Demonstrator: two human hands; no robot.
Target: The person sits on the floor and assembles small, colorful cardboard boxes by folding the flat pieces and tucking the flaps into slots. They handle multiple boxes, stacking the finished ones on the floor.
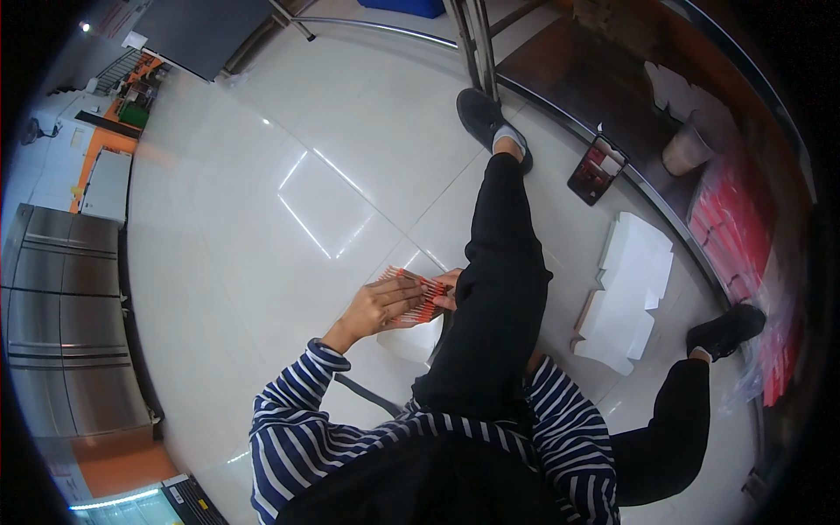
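My left hand (385, 306) is wrapped round a stack of thin red-and-white pieces (429, 302), its fingers lying across the top. My right hand (450, 287) grips the stack's other side; its forearm passes behind my raised knee, which hides part of it. What kind of pieces these are is too small to tell. Just below the stack shows a white, rounded surface (411, 344), partly covered by my leg and the hands. To the right of my leg, flat white carton blanks (628, 284) lie on the floor.
A phone (598, 169) leans against a low dark shelf (560, 74) at right. On that shelf are a plastic cup (687, 153) with a brown drink and red packs in clear plastic (735, 227). Steel refrigerator cabinets (70, 324) line the left side.
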